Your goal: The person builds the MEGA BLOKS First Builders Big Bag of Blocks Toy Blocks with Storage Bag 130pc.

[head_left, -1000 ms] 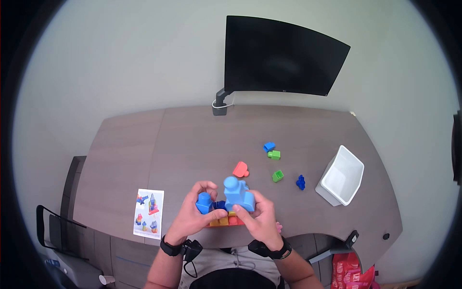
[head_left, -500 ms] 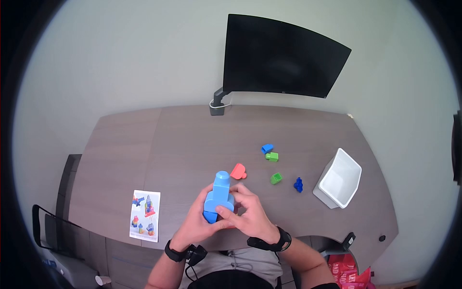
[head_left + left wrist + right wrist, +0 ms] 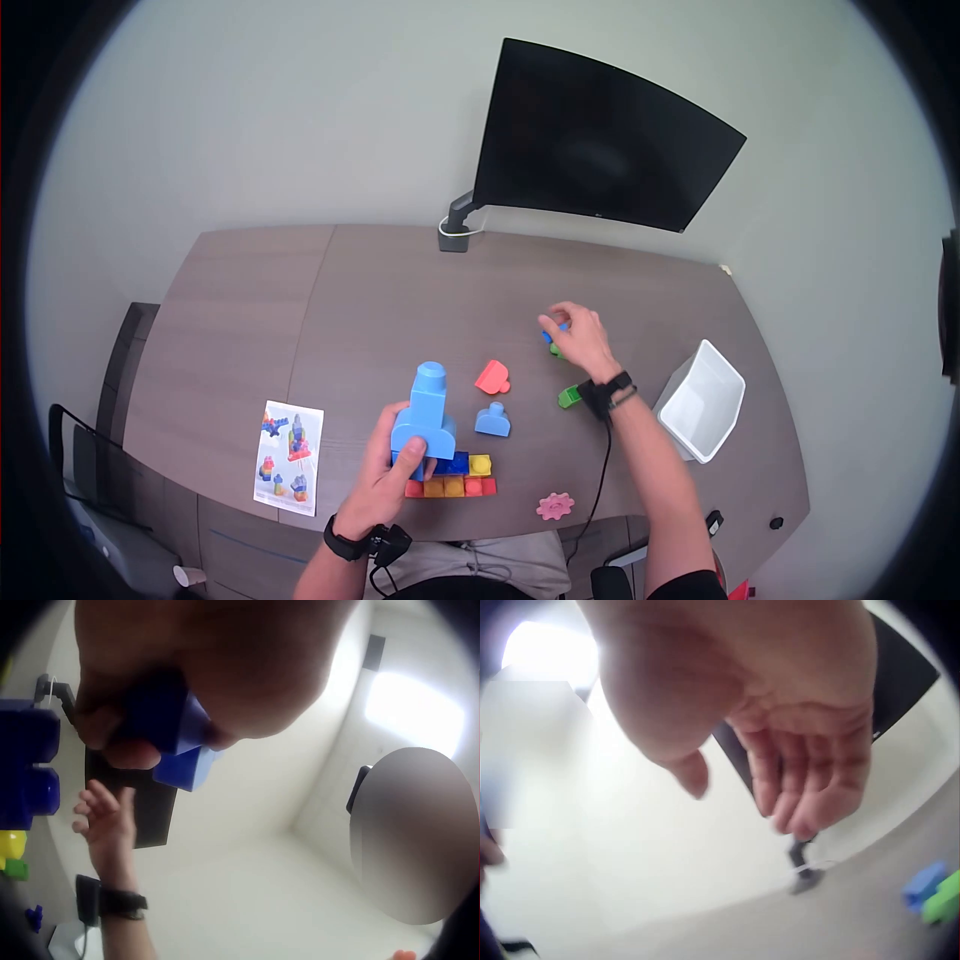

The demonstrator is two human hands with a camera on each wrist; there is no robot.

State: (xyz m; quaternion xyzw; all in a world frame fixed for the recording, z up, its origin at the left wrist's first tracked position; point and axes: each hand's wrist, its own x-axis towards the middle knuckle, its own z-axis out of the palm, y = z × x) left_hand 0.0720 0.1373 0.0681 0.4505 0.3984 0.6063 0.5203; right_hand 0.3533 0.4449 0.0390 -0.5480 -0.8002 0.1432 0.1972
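My left hand [image 3: 383, 482] grips a stack of light blue toy blocks [image 3: 427, 420], thumb across the front. In the left wrist view a darker blue block [image 3: 161, 724] sits in its curled fingers. Right below the stack lies a brick build with a dark blue block [image 3: 456, 463], a yellow block [image 3: 480, 464] and a red and orange row [image 3: 450, 487]. My right hand [image 3: 580, 338], fingers loosely bent and holding nothing, is over a small blue block [image 3: 926, 885] and a green block [image 3: 945, 901], which it partly hides in the head view.
A rounded light blue block [image 3: 492, 421] and a red block [image 3: 493, 377] lie mid-table. Another green block [image 3: 569, 397] is beside the right wrist. A pink gear-shaped piece [image 3: 555, 506] lies near the front edge, a white bin [image 3: 675, 432] at right, a picture sheet [image 3: 288, 458] at left.
My right hand has let go of the light blue stack and moved away to the far right. The left hand keeps the stack, further left. A rounded light blue block now shows on the table.
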